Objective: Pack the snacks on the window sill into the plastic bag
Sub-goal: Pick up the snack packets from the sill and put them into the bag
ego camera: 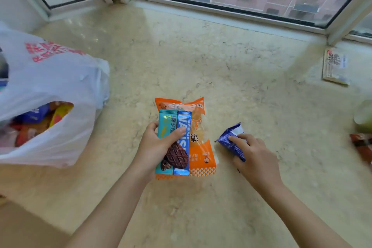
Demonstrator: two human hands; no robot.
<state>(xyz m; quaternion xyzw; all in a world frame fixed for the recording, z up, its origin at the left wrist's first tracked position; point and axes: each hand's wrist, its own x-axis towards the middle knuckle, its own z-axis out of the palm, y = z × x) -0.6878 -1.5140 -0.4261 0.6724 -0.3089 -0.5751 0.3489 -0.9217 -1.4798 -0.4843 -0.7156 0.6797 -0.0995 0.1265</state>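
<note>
I am holding two stacked snack packs in my left hand [159, 143]: the teal wafer pack [174, 143] on top of the orange pack [201, 147], thumb across the teal face, fingers curled behind. Both long axes are running 12-to-6. My right hand [255, 157] is closing on the small blue packet [231, 143]; fingertips are pinching it, and it is lying on the window sill [201, 56] or just lifting off it, I cannot tell which.

The plastic bag [56, 86] is sitting at 9 o'clock from my left grip, its mouth gaping toward 4 o'clock, with packs already showing inside. Judgement: the left hand is the nearer one, so its pair is likely going in first, long axis turned toward the mouth. Bare sill is lying between grip and bag.

Still waiting: a flat pale pack [335, 66] at 2 o'clock, and a red-brown pack [362, 145] at 3 o'clock, at the frame edge.
</note>
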